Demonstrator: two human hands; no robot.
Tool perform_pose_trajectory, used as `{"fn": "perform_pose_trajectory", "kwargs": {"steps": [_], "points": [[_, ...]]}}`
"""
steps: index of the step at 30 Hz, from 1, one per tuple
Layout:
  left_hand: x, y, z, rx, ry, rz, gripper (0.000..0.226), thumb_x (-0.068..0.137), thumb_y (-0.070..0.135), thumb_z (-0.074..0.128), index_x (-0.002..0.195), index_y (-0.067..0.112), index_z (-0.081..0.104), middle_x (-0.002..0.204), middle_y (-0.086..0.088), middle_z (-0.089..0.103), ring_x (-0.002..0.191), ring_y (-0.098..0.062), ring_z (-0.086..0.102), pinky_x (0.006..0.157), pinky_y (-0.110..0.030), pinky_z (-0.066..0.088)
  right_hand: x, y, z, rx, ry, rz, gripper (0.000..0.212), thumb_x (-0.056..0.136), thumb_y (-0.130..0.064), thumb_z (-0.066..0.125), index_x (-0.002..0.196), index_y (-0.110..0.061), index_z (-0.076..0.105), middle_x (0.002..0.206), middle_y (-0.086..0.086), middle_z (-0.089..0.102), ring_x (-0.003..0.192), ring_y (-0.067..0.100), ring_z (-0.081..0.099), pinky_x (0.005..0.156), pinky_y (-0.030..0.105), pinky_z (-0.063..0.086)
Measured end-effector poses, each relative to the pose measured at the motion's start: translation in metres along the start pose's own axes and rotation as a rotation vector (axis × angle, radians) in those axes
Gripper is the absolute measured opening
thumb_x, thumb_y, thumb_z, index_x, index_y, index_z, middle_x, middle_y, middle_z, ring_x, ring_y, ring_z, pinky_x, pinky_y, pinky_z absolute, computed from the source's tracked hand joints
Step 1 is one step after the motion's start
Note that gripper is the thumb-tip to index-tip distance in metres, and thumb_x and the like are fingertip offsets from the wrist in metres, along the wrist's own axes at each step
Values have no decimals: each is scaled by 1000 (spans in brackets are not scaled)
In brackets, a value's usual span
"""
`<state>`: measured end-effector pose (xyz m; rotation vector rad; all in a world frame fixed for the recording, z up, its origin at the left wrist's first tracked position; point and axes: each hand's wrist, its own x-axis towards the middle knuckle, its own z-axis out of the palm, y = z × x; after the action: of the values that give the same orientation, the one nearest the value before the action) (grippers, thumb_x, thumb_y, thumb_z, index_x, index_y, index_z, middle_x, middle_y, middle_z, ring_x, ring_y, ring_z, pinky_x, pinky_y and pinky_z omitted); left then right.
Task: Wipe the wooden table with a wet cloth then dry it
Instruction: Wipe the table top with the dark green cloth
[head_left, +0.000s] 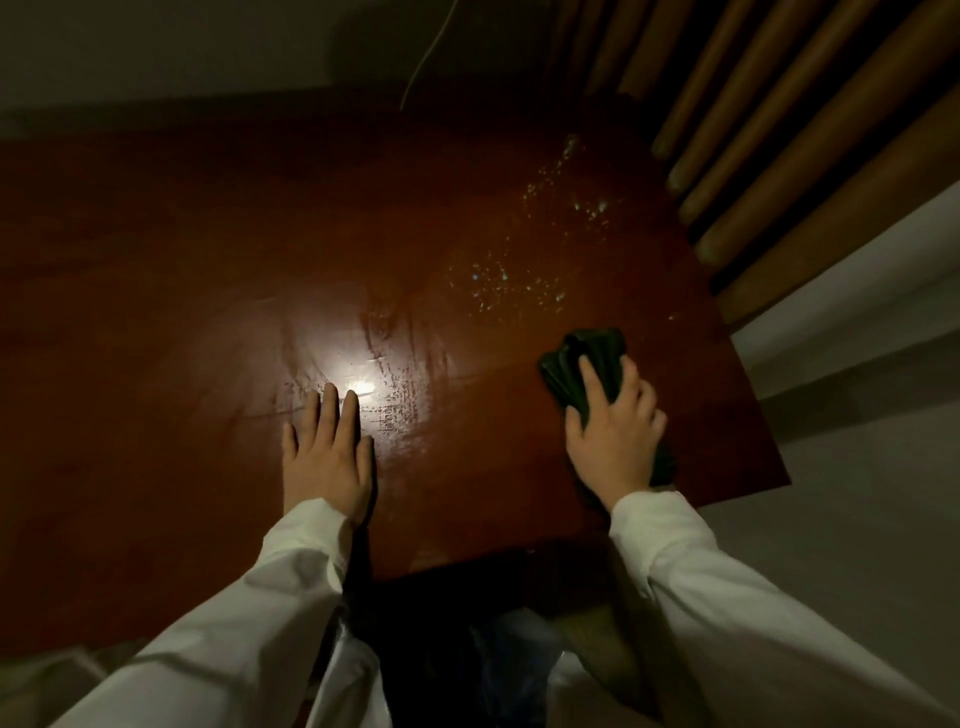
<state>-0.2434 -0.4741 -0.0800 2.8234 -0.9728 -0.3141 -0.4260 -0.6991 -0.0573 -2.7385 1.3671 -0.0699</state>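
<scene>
Nearest the camera, two white sleeves (270, 597) reach forward over the near edge of the tabletop (156, 291). Below that edge lies dark clutter, too dim to identify.

The left hand (328, 457) lies flat on the wood, palm down, fingers extended and close together, holding nothing. The right hand (615, 431) is clamped on a dark green cloth (587, 364), which is bunched and pressed against the surface near the right edge; part of the cloth shows beyond the fingertips and part trails behind the wrist. The two hands are well apart.

The tabletop is reddish-brown wood with a glossy finish. Just beyond the left fingertips a bright glare (358, 384) reflects off the surface, and around it run wet streaks (400, 395) with a fine smeared texture. Farther out, beyond the cloth, scattered droplets (498, 286) sit on the wood, with a second patch nearer the far right corner.

At the right, the tabletop's corner overhangs a pale grey floor (857, 493). Beyond the far right edge stand wooden slats (779, 171), set side by side at an angle. At the far side, a plain wall (208, 47) is in shadow, with a thin pale cord (426, 62) running down it toward the tabletop. The room is dim overall.
</scene>
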Motion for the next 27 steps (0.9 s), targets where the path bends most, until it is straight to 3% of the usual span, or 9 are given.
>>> {"fn": "perform_pose_trajectory", "kwargs": {"steps": [4,8,11,15,17,22,27], "points": [[1,-1,2,1,0,-1,61,89,37,19,145,15,24,153,-9,17,141,-23,8,111,-49,7,-18,-32,3,81,-2,31,63,79,-28,65,138,-26,44,144,20,35,123,41,37,93,52,34],[2,-2,1,-11,4,8,63,88,40,15,144,13,27,152,-11,20,141,-25,10,111,-50,9,-63,-91,5,134,-5,-180,66,58,-28,69,122,-27,51,132,17,49,113,38,48,85,51,41],[2,-2,2,-16,3,13,67,86,43,11,143,12,29,151,-12,22,141,-26,14,110,-50,10,-78,-108,9,115,-48,-292,61,61,-39,57,120,-28,47,131,14,49,113,37,47,84,51,43],[2,-4,2,-25,7,17,65,87,42,13,143,12,30,151,-11,23,140,-26,15,110,-51,12,-58,-84,12,90,-10,-412,57,70,-45,60,122,-27,43,129,14,50,112,36,50,82,47,46],[1,-3,2,-19,8,17,64,87,41,13,142,13,30,151,-12,24,140,-25,14,110,-50,13,-34,-63,12,42,-1,-386,58,73,-43,64,124,-25,42,130,16,50,114,37,51,84,48,46],[1,-3,1,-19,8,15,65,87,42,11,143,14,29,151,-11,22,141,-25,13,111,-48,11,36,-28,5,5,-9,-95,57,86,-40,57,136,-20,40,146,15,34,126,37,37,95,49,35],[1,-2,1,-42,19,10,65,87,41,12,143,13,30,151,-11,22,141,-26,14,111,-49,9,16,-34,6,-6,-8,-185,57,85,-44,59,134,-19,43,140,20,40,120,40,43,89,51,40]]}}
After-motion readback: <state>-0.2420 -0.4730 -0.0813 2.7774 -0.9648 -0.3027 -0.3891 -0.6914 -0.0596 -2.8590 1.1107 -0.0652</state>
